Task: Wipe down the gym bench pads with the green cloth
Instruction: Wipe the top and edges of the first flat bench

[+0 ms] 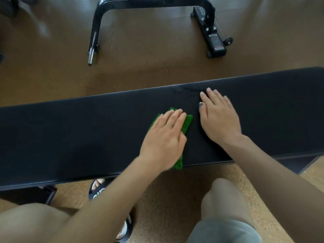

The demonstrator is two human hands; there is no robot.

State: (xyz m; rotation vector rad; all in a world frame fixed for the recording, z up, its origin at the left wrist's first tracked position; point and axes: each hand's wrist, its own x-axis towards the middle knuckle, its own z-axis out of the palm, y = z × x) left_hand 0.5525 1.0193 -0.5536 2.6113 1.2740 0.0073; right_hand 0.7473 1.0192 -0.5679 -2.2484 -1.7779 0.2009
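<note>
A brown cork-patterned floor (157, 71) fills the view, seen from above by a person crouching. Across the middle, running from left to right and rising slightly to the right, lies the long black bench pad (87, 130), its surface finely textured; it serves as the desk here. A few faint scuff marks (190, 91) show near its far edge.

Beyond it on the floor stands a black metal equipment frame (108, 16) with a chrome bar end at its lower left and a small wheel (229, 40) at its right foot. A label with a red patch (219, 48) sits on that foot, but its writing is too small to read.

The person's bare knees (222, 202) and grey shorts (222, 232) appear at the bottom. A foot in a black slide sandal (99, 189) shows under the pad's near edge; white letters on its strap are partly hidden and cannot be read.

The left hand (164, 139) lies flat, fingers straight and together, pressing on the green cloth (186, 122), which sits at the pad's centre and reaches its near edge. A thin ring is on one finger. The right hand (219, 116) rests palm-down on the bare pad just right of the cloth, fingers extended and holding nothing; its thumbnail looks dark.
</note>
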